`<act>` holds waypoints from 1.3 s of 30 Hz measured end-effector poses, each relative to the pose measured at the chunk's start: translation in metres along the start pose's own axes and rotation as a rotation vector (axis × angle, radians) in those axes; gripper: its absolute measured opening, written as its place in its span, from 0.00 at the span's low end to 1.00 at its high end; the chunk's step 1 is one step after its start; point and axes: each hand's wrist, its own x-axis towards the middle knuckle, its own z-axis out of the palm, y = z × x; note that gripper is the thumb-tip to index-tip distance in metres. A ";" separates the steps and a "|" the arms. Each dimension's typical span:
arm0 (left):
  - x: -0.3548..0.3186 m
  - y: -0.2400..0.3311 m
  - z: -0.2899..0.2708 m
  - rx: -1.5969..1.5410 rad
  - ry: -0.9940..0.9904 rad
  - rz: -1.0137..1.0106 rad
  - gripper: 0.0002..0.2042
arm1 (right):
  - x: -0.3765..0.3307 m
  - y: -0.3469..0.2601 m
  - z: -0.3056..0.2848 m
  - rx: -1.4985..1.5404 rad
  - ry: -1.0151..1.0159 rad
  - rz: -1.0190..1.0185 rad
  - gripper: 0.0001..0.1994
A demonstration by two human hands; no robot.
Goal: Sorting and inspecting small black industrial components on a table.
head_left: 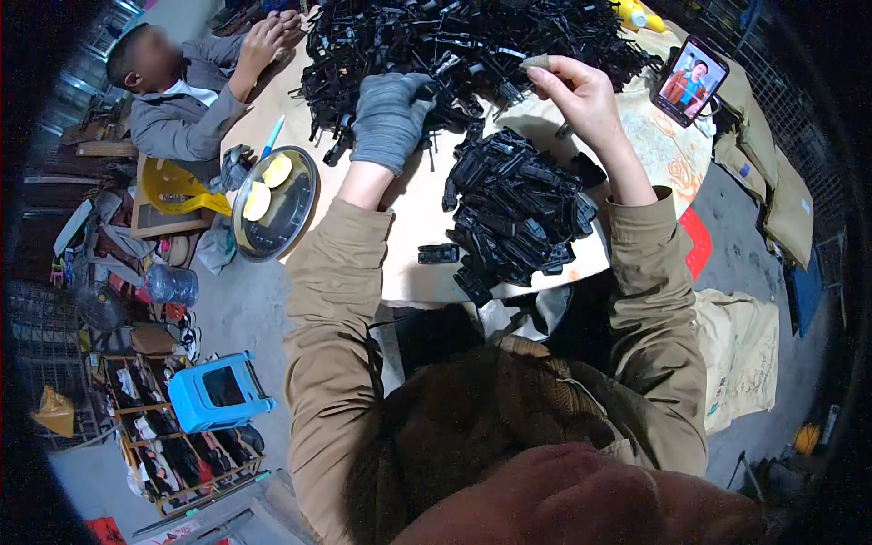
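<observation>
Nearest me, a sorted heap of black plastic parts lies on the table between my forearms, apparently kept apart from the stock; one loose part beside it has its long axis left to right; further out, my gloved left hand curls onto the big unsorted pile; my bare right hand pinches something small, its direction unclear; a phone stands propped beyond.
</observation>
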 end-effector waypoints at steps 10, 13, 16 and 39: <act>-0.001 0.043 -0.028 -1.214 0.174 -0.419 0.13 | -0.011 -0.034 0.013 -0.007 -0.062 -0.252 0.15; -0.001 0.050 -0.023 -1.299 0.104 -0.499 0.17 | -0.017 -0.044 0.022 0.038 -0.130 -0.344 0.18; 0.000 0.063 -0.018 -1.401 0.126 -0.390 0.22 | -0.019 -0.047 0.026 -0.003 -0.084 -0.378 0.15; -0.013 0.090 -0.021 -1.434 -0.076 -0.231 0.26 | -0.014 -0.031 0.023 0.307 -0.141 0.098 0.10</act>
